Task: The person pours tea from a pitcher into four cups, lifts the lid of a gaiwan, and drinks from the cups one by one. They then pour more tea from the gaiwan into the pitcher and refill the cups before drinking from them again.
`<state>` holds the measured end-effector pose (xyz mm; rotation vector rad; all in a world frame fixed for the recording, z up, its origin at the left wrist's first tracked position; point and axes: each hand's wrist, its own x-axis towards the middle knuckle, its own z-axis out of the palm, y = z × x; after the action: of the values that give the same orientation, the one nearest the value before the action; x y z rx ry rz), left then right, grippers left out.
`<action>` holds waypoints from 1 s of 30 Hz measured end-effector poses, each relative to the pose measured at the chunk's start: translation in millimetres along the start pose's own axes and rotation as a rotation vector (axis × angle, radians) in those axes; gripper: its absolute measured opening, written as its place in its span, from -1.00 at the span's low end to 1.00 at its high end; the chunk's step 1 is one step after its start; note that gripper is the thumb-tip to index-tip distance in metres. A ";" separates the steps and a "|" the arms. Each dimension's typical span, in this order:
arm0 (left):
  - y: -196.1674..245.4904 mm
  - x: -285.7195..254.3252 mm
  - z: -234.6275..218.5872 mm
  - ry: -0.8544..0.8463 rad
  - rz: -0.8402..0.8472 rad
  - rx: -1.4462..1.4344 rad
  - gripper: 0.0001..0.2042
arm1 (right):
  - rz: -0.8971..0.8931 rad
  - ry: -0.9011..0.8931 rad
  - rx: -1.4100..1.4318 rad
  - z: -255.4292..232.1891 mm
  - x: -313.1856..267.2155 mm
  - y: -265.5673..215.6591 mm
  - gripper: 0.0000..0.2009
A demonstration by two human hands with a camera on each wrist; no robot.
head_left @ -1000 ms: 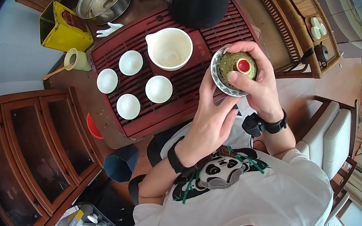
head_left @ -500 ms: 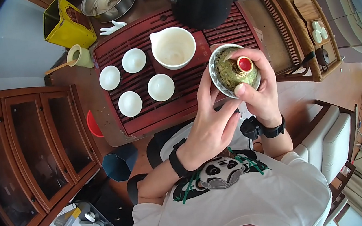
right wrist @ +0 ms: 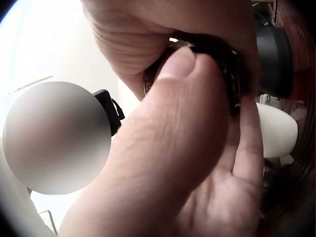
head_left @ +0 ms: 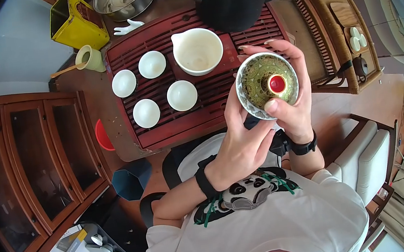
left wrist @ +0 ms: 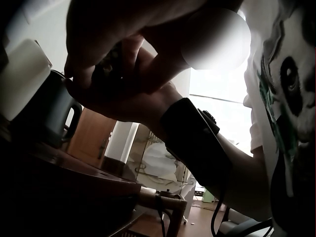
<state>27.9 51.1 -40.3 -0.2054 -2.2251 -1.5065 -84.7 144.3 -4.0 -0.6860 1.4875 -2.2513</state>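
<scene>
A patterned bowl (head_left: pixel 244 94) with a green-gold lid (head_left: pixel 258 79) and red-centred knob is held up at the tray's right front. The left hand (head_left: pixel 245 147) cradles its left and under side. My right hand (head_left: pixel 297 116) grips the right side, with the thumb on the lid near the knob. In the left wrist view the bowl (left wrist: pixel 109 69) is dark and mostly covered by fingers. A large thumb lies against it in the right wrist view. On the slatted red tray (head_left: pixel 163 140) stand a white pouring pitcher (head_left: pixel 198 51) and several white cups (head_left: pixel 182 95).
A black kettle (head_left: pixel 232 1) stands at the tray's back. Behind and left are a steel pan (head_left: pixel 132 8), a white hand figurine (head_left: pixel 128 26), a yellow tin (head_left: pixel 79 25) and a pale green holder (head_left: pixel 93 60). A rattan stand (head_left: pixel 322 15) is at the right.
The right index finger has come off the lid and now lies by the bowl's right rim; the thumb remains on the lid. The bowl's top faces the head camera more and sits slightly lower.
</scene>
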 end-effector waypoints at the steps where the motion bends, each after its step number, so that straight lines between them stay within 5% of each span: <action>1: -0.3 0.1 1.2 0.001 -0.001 0.000 -0.47 | -0.009 0.004 0.016 1.9 0.1 1.1 -0.14; 4: 0.3 2.0 1.5 0.025 0.005 -0.010 -0.49 | 0.043 0.017 0.038 -4.7 -4.4 0.6 -0.14; 6: 6.6 6.7 -2.6 0.047 -0.039 -0.011 -0.67 | 0.118 0.032 0.049 -6.8 -6.1 -2.3 -0.17; 12: 4.7 -0.2 -3.5 0.014 0.002 0.292 -0.54 | 0.138 0.065 0.048 -6.3 -6.3 -3.0 -0.27; 30: 7.4 6.2 -10.5 0.012 -0.003 0.191 -0.55 | 0.102 0.069 0.041 -6.4 -4.1 -0.4 -0.35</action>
<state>27.9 43.7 -28.2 -0.1326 -2.3433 -1.2824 -85.0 151.5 -6.6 -0.5131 1.4686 -2.2427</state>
